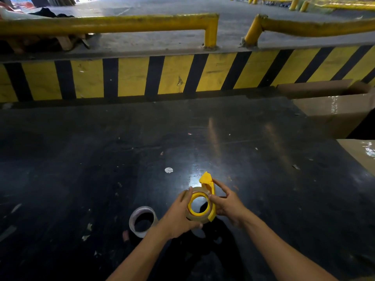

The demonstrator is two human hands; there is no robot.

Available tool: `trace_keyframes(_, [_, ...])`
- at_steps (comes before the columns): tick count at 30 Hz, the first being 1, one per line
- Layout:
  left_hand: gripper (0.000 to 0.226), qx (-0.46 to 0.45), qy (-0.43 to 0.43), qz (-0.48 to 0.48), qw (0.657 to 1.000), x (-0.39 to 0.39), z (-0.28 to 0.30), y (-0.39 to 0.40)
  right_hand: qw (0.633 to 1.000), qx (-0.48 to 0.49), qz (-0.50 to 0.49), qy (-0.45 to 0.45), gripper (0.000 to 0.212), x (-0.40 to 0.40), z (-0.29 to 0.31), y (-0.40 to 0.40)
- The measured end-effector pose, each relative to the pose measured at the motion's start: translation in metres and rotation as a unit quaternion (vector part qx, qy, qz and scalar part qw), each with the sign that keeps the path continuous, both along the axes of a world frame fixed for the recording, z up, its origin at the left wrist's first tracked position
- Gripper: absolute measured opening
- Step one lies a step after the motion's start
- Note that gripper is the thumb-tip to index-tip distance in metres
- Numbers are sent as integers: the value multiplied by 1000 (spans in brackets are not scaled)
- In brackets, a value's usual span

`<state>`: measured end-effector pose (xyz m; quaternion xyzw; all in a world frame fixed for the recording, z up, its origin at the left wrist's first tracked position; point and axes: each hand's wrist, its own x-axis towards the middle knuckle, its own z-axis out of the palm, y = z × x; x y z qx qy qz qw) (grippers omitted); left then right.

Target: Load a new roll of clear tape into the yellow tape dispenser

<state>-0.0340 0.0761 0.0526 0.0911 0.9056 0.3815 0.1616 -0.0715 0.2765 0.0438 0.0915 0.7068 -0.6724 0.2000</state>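
Dark desk [101,159] below, both hands up front: the left hand [178,216] cups the clear tape roll [194,217], the right hand [227,205] grips the yellow tape dispenser [210,191]. The roll looks seated on the hub; next, threading the tape end to the blade. A spare roll [142,221] sits beside.

Two bare forearms reaching in from the bottom edge, no sleeves in sight, left hand [178,214] and right hand [228,204] uncovered, no gloves, rings or wrist wear showing
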Motion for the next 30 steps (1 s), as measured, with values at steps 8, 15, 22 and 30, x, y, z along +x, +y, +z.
trace_keyframes(8, [104, -20, -33, 44, 998, 0, -39, -1, 989, 93, 102, -60, 63, -11, -20, -5])
trace_keyframes(15, [104, -34, -62, 66, 995, -6, -56, -1, 968, 165, 172, -80, 67, -22, -12, -17])
trace_keyframes(22, [125, -54, -106, 53, 992, -16, -62, -2, 968, 153, 165, -113, 58, -25, -13, -18])
trace_keyframes(30, [53, 3, -86, 271, 959, -18, -45, 8, 973, 195, 90, -87, 68, -14, -26, -30])
